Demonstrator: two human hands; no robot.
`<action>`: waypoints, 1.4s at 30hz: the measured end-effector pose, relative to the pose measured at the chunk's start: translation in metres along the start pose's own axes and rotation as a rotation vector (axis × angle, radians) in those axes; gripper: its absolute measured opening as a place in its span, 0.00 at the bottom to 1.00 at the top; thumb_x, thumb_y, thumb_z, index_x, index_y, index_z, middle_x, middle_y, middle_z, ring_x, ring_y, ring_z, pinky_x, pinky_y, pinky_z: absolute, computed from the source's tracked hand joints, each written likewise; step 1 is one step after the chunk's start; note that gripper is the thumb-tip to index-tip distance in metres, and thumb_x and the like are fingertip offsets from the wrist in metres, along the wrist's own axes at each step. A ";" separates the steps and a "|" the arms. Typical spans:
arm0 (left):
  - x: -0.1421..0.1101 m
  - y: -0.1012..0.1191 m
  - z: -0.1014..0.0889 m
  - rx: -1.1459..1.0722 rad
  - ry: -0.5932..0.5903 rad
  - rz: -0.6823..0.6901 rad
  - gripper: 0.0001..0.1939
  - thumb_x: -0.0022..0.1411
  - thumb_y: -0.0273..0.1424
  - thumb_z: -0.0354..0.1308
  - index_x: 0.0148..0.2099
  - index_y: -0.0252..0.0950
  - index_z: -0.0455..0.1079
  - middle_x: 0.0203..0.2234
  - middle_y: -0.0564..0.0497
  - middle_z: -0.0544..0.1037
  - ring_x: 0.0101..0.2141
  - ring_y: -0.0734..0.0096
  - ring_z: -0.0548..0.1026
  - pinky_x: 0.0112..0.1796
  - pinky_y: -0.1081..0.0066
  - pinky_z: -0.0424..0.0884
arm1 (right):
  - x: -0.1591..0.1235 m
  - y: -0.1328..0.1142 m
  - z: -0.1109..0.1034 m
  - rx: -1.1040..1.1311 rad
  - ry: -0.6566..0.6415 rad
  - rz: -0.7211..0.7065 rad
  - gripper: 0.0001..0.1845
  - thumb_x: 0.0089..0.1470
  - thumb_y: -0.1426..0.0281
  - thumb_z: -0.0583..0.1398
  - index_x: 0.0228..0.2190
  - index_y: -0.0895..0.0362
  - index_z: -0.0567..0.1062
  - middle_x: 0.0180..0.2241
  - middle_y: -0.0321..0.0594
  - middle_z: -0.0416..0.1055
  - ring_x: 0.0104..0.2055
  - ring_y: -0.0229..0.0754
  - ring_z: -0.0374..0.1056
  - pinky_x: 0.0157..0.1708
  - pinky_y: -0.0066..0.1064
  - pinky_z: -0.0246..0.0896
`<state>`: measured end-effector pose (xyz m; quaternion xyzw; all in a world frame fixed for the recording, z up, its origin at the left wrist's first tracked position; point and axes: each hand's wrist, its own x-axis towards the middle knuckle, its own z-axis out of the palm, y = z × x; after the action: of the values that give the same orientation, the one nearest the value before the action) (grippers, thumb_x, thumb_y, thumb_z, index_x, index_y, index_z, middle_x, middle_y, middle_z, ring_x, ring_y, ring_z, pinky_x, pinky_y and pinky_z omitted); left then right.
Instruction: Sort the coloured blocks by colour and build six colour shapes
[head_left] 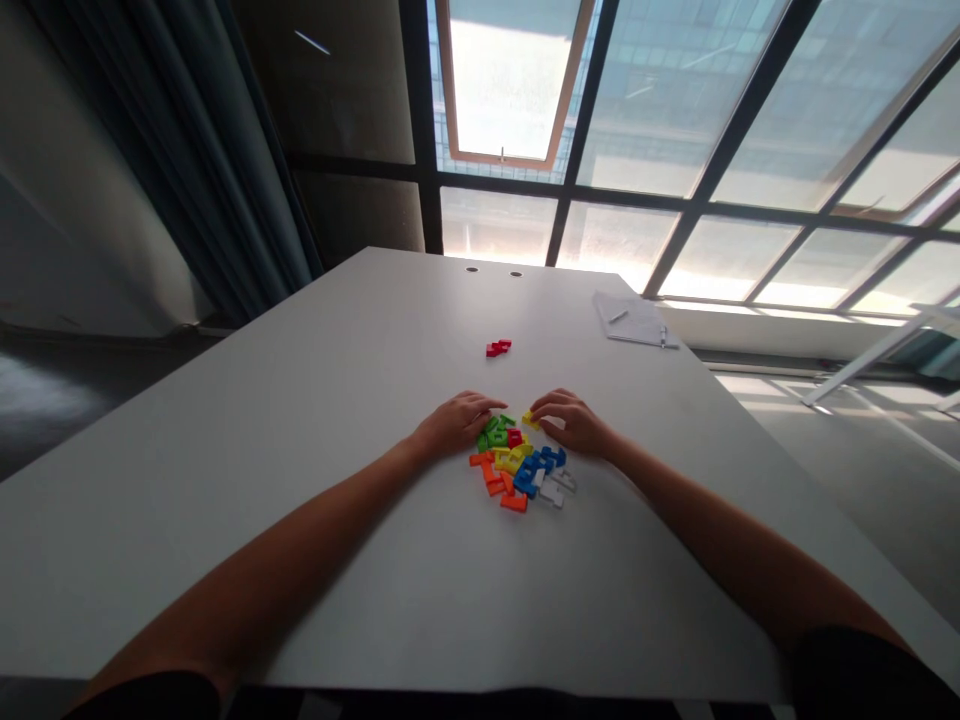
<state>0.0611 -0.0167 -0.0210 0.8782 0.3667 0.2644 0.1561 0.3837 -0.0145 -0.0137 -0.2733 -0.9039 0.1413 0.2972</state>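
A small pile of coloured plastic pieces lies on the white table in front of me. It has green pieces (pixel 498 436), a red piece (pixel 514 437), yellow pieces (pixel 510 459), orange pieces (pixel 491 478), blue pieces (pixel 530 472) and white pieces (pixel 553 492). My left hand (pixel 456 423) rests at the pile's left edge beside the green pieces, its fingers stretched over them. At the upper right of the pile, my right hand (pixel 574 422) has its fingertips closed on a yellow piece (pixel 529 419). Farther back sits a separate group of red pieces (pixel 498 348).
The white table (pixel 360 380) reaches toward tall windows (pixel 517 90). Papers (pixel 634 318) with what look like pens lie by its far right edge. Two round holes are near the far edge. A dark curtain (pixel 202 150) hangs at left; a white metal frame (pixel 862 360) stands at right.
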 end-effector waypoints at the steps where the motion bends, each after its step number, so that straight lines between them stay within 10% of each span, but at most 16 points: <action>1: 0.000 0.000 0.000 0.001 -0.003 -0.001 0.22 0.80 0.34 0.51 0.66 0.43 0.82 0.58 0.45 0.87 0.61 0.56 0.81 0.66 0.55 0.76 | 0.001 0.004 -0.001 -0.014 0.011 0.001 0.14 0.76 0.60 0.61 0.44 0.48 0.88 0.48 0.48 0.86 0.53 0.53 0.80 0.59 0.51 0.75; 42: -0.001 -0.004 0.001 -0.018 0.009 0.034 0.24 0.78 0.29 0.50 0.64 0.44 0.83 0.59 0.47 0.87 0.60 0.58 0.81 0.66 0.54 0.76 | -0.007 0.024 0.008 -0.243 0.073 0.169 0.18 0.72 0.67 0.61 0.58 0.49 0.85 0.54 0.50 0.84 0.56 0.56 0.78 0.61 0.54 0.72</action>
<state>0.0586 -0.0140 -0.0237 0.8816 0.3499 0.2745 0.1580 0.3929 -0.0001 -0.0332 -0.3872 -0.8767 0.0454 0.2819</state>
